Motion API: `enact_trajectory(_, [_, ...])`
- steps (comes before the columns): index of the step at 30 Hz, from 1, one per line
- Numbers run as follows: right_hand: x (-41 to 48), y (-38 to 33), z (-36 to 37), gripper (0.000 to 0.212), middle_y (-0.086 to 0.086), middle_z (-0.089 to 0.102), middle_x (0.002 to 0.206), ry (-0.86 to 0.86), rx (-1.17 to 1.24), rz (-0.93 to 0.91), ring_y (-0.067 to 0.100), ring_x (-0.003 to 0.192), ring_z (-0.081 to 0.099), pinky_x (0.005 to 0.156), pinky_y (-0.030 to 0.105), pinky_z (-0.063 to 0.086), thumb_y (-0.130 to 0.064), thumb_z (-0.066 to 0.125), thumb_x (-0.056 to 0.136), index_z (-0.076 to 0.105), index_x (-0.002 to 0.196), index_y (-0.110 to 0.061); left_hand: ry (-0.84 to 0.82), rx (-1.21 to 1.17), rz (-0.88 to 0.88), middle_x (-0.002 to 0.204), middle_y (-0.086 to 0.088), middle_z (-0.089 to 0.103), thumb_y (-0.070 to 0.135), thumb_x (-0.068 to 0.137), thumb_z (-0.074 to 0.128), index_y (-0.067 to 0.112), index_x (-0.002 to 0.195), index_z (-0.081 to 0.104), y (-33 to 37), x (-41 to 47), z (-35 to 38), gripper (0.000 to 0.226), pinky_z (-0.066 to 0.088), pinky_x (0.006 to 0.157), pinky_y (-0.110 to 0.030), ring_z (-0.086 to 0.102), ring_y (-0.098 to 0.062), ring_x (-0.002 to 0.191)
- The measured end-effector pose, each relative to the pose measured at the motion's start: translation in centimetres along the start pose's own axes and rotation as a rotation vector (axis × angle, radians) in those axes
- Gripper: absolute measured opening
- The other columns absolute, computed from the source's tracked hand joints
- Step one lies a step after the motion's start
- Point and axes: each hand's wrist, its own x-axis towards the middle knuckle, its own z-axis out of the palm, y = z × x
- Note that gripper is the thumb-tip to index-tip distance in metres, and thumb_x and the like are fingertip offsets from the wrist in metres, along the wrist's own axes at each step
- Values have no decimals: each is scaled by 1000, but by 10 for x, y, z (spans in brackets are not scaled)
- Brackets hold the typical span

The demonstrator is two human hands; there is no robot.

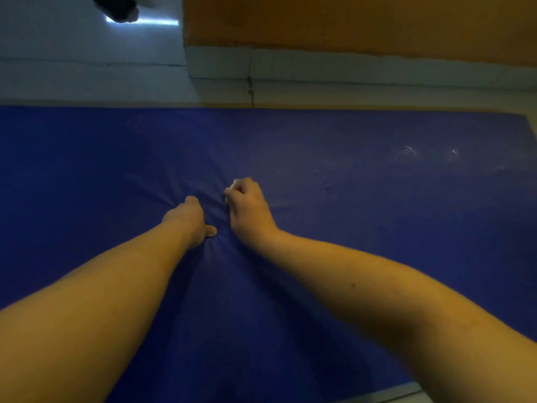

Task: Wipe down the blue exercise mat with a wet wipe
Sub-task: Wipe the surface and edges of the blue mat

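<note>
1. The blue mat (87,170) lay flat on the pale floor (72,82) and ran from the left edge nearly to the right edge. Its far side ran along close in front of the foot of an orange wall (348,21). Spread out like that, its whole top was open to wiping.
2. The left hand (189,219) was pressed down on the middle of the mat, thumb stuck out to the right. Creases fanned out from under it, so it was probably bracing the person or pinning the cover taut. Its fingers pointed away and were foreshortened; I could not tell whether they were straight or tucked under. It held nothing that I could see.
3. Just right of it and a little farther off, the right hand (247,207) rested on the mat with its fingers curled tight. Bits of a white wipe (229,189) showed at the fingertips, so the hand was bunched round the wipe and bearing it against the surface, a grip suited to scrubbing.
4. Farther right, towards the far side, wet spots (409,151) glinted on the mat. That part had likely been wiped, while the left part looked dry and was probably not yet done.
</note>
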Motion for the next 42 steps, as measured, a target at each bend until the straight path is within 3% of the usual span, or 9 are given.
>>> enact_trajectory(4, [20, 41, -25, 8, 13, 60, 98, 60, -112, 35, 20, 87, 56, 75, 34, 45, -7, 61, 90, 63, 85, -12, -11, -21, 7, 137, -18, 51, 44, 89, 72, 6, 145, 27, -1, 1, -1, 81, 49, 95, -46, 55, -39, 119])
enact_trajectory(9, [36, 133, -116, 28, 19, 51, 129, 86, -399, 546, 34, 120, 47, 98, 36, 40, -4, 58, 93, 67, 119, -8, -24, -27, 14, 137, -19, 50, 44, 88, 73, 4, 143, 29, -1, 1, -2, 81, 47, 94, -46, 53, -40, 121])
enact_trajectory(12, [39, 132, -114, 29, 16, 45, 137, 153, -383, 723, 32, 122, 45, 101, 32, 39, -12, 56, 98, 63, 126, -4, -27, -20, 0, 136, -20, 50, 45, 88, 74, 3, 142, 29, -1, 4, -4, 81, 47, 92, -46, 52, -40, 121])
enact_trajectory(15, [31, 84, -78, 29, 18, 53, 128, 179, -244, 633, 35, 114, 51, 100, 33, 41, -5, 52, 93, 69, 116, -1, -24, -19, -1, 138, -21, 49, 45, 87, 74, 3, 144, 29, -2, 6, -2, 83, 47, 96, -47, 51, -41, 123])
enact_trajectory(19, [-3, 22, -27, 17, 21, 61, 100, 155, -48, 298, 41, 90, 57, 79, 36, 48, 10, 59, 80, 72, 86, 2, -3, -6, 9, 139, -21, 50, 44, 88, 74, 3, 147, 27, -3, 6, -1, 86, 48, 97, -47, 52, -41, 123])
enact_trajectory(23, [-34, -6, -11, 9, 13, 62, 99, -59, 24, 19, 33, 89, 54, 80, 26, 41, 1, 66, 90, 74, 91, -1, -1, -23, 7, 133, -20, 53, 45, 87, 74, 5, 146, 27, -4, 4, 0, 86, 51, 92, -48, 56, -39, 115])
enact_trajectory(28, [-9, 66, -74, 20, 14, 66, 83, 19, -305, 131, 40, 79, 59, 69, 30, 28, 6, 69, 68, 76, 76, -11, 1, -65, 32, 131, -21, 52, 44, 87, 74, 3, 140, 30, -6, 4, 3, 81, 49, 94, -49, 55, -40, 116])
enact_trajectory(34, [-1, 101, -111, 27, 15, 48, 134, 43, -378, 700, 34, 124, 44, 103, 37, 42, -7, 56, 97, 63, 123, -6, 31, -135, 43, 133, -21, 49, 40, 88, 75, 4, 144, 27, -7, -4, 7, 82, 49, 96, -50, 54, -40, 116])
enact_trajectory(42, [-57, -45, 9, 20, 15, 61, 102, 24, 12, 211, 37, 91, 52, 77, 30, 32, 5, 58, 83, 73, 92, -6, 105, -83, 67, 124, -19, 58, 32, 96, 64, 4, 130, 43, -23, -24, 19, 49, 51, 90, -46, 59, -37, 108])
